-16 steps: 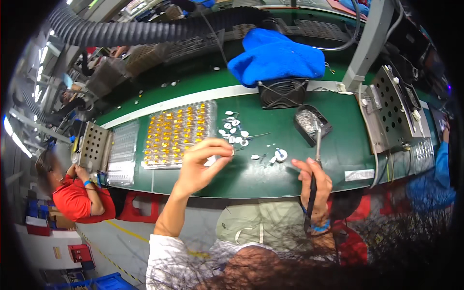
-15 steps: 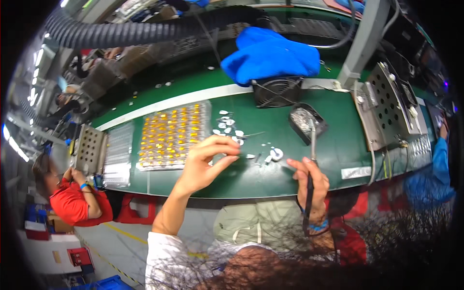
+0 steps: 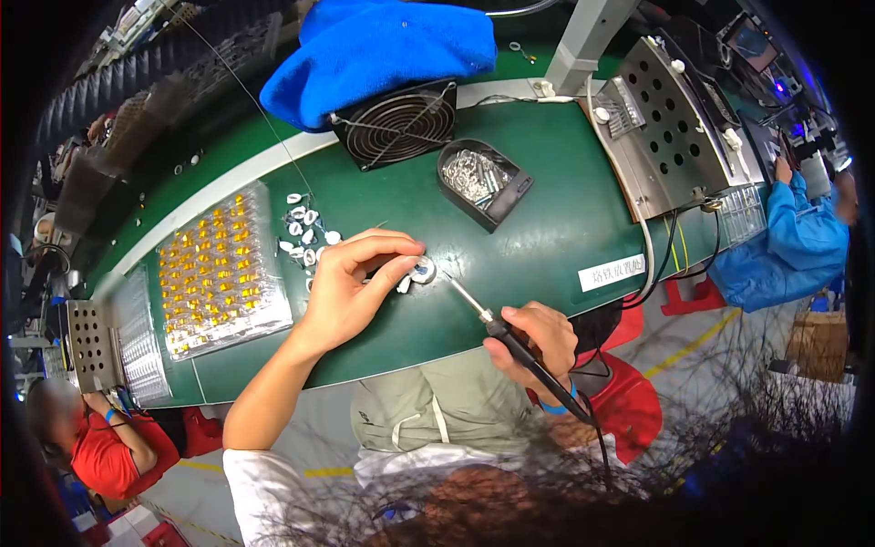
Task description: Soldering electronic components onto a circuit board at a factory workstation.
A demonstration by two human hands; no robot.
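Observation:
My right hand (image 3: 545,339) is wrapped round the black handle of a soldering iron (image 3: 500,330). The iron's metal tip slants up and left, close beside a small white round part (image 3: 424,273) on the green bench. At that part's upper left edge, the thumb and forefinger of my left hand (image 3: 351,287) come together in a pinch; anything between them is too small to make out. Several loose small white parts (image 3: 301,228) lie beyond my left hand. Left of these sits a clear plastic tray (image 3: 273,290) with rows of yellow pieces.
A black bin (image 3: 510,194) of small metal parts stands past the iron. Behind it are a black fan (image 3: 392,125) and a bunched blue cloth (image 3: 383,50). A perforated metal box (image 3: 656,128) with cables stands right. Co-workers sit at left (image 3: 128,447) and right (image 3: 807,228).
The soldering iron has swung from pointing away, near the black bin, to pointing left at the white round part. My left fingertips have closed at that part. The view has shifted.

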